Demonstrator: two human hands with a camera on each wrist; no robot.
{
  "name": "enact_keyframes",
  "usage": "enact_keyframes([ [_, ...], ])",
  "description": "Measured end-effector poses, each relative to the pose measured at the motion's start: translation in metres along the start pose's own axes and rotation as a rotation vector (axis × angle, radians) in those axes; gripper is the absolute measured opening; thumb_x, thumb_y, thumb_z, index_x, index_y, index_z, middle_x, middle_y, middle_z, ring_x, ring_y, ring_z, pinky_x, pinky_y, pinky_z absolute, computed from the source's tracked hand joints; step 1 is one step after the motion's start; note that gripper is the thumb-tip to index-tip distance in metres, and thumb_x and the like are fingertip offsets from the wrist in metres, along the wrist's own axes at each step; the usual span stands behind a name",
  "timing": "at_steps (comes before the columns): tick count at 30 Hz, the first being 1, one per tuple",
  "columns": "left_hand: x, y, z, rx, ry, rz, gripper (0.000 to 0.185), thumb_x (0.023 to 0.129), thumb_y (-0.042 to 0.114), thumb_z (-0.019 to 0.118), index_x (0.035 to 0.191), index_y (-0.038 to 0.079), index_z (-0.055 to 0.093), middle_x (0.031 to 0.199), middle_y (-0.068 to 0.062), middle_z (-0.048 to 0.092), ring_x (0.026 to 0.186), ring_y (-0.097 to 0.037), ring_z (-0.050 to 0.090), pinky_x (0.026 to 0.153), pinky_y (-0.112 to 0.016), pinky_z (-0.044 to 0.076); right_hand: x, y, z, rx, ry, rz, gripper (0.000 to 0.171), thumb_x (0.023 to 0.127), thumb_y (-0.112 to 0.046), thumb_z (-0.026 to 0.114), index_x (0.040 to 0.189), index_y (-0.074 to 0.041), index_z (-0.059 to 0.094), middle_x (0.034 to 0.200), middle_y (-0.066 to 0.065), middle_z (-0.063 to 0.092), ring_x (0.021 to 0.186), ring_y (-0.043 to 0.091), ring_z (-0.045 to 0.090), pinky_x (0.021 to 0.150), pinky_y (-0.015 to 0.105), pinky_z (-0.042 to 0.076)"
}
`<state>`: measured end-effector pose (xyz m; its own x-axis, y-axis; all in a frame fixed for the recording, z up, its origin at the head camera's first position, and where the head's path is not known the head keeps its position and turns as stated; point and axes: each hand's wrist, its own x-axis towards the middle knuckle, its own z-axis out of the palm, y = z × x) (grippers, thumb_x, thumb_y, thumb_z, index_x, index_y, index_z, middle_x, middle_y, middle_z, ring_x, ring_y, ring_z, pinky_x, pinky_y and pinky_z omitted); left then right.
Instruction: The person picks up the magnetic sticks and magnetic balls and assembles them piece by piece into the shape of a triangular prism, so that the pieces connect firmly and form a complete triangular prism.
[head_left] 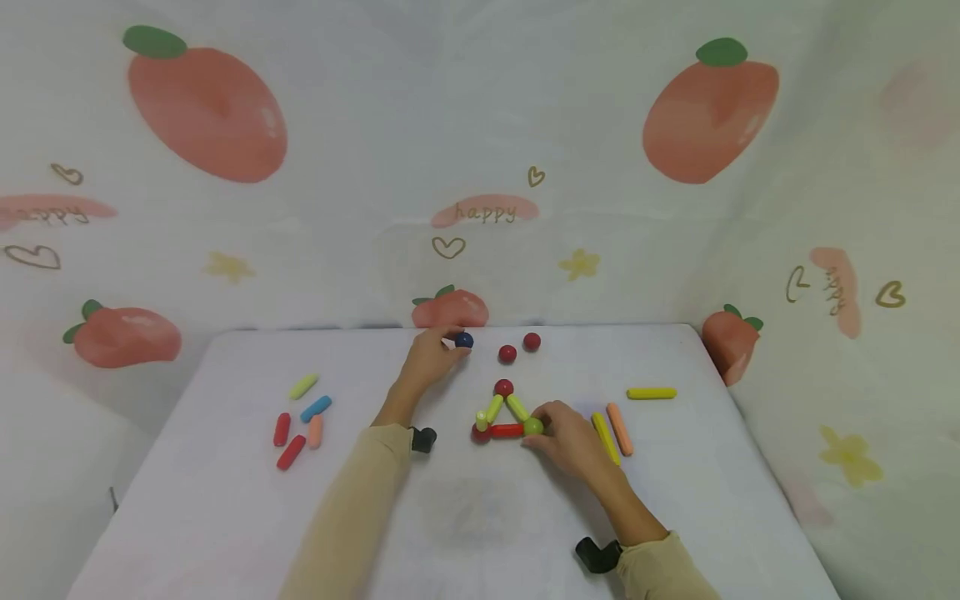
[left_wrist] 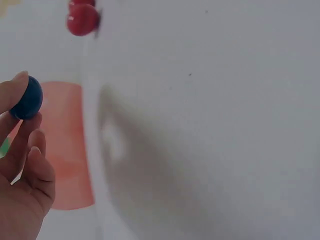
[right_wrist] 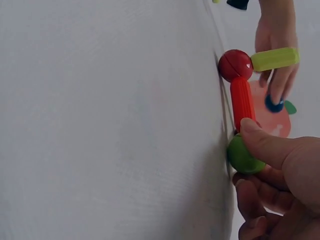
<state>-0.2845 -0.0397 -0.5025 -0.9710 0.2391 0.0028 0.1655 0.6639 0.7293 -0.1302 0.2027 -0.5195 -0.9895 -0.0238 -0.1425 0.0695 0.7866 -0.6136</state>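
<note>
Between thumb and fingers, my left hand [head_left: 435,357] pinches a dark blue ball [left_wrist: 30,99] near the table's back edge. My right hand [head_left: 572,440] grips the green ball [right_wrist: 245,154] at the right corner of a small triangle frame. A red rod [right_wrist: 242,104] joins that ball to a red ball [right_wrist: 235,65] at the left corner. From this left ball a yellow-green rod [right_wrist: 275,59] stands upright. Two more yellow-green rods slope to another red ball [head_left: 504,387] at the far corner.
Two loose red balls [head_left: 507,354] lie behind the frame. On the left are several short rods, including a blue rod [head_left: 316,408] and a red rod [head_left: 291,452]. At right lie two yellow rods [head_left: 651,393] and an orange rod [head_left: 620,429]. A printed cloth hangs behind.
</note>
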Motion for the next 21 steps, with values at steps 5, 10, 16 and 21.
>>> enact_keyframes([
  [5, -0.039, 0.006, -0.015, -0.058, 0.009, 0.012, 0.045, 0.092, 0.034, 0.076, 0.134, 0.021, 0.064, 0.126, 0.000, 0.068, 0.100, -0.020, 0.059, 0.082, -0.032, 0.053, 0.001, -0.004, 0.003, 0.000, 0.002, 0.003, 0.042, 0.082, -0.031, 0.086, 0.115, -0.015, 0.068, 0.102, -0.003, 0.066, 0.091, 0.014, 0.057, 0.085, 0.034, 0.055],
  [10, -0.077, 0.009, -0.016, -0.138, 0.040, 0.046, 0.045, 0.091, 0.034, 0.078, 0.133, 0.023, 0.065, 0.121, 0.001, 0.068, 0.105, -0.019, 0.061, 0.087, -0.033, 0.057, 0.004, -0.007, 0.008, -0.009, 0.000, -0.009, 0.043, 0.081, -0.033, 0.086, 0.114, -0.013, 0.068, 0.100, -0.002, 0.067, 0.088, 0.014, 0.057, 0.083, 0.035, 0.055],
  [16, -0.105, 0.011, -0.010, -0.186, 0.048, 0.050, 0.045, 0.088, 0.033, 0.081, 0.130, 0.028, 0.067, 0.118, 0.005, 0.068, 0.105, -0.017, 0.061, 0.087, -0.029, 0.056, 0.006, -0.010, 0.012, -0.009, 0.001, -0.017, 0.043, 0.081, -0.033, 0.086, 0.113, -0.011, 0.068, 0.099, -0.001, 0.066, 0.088, 0.015, 0.057, 0.082, 0.034, 0.055],
  [21, -0.113, 0.012, -0.004, -0.205, 0.052, 0.056, 0.044, 0.086, 0.031, 0.083, 0.128, 0.030, 0.068, 0.117, 0.009, 0.069, 0.104, -0.013, 0.060, 0.083, -0.023, 0.055, 0.006, -0.012, 0.011, -0.011, 0.005, -0.001, 0.043, 0.081, -0.035, 0.086, 0.113, -0.012, 0.068, 0.098, -0.001, 0.065, 0.087, 0.015, 0.056, 0.082, 0.033, 0.054],
])
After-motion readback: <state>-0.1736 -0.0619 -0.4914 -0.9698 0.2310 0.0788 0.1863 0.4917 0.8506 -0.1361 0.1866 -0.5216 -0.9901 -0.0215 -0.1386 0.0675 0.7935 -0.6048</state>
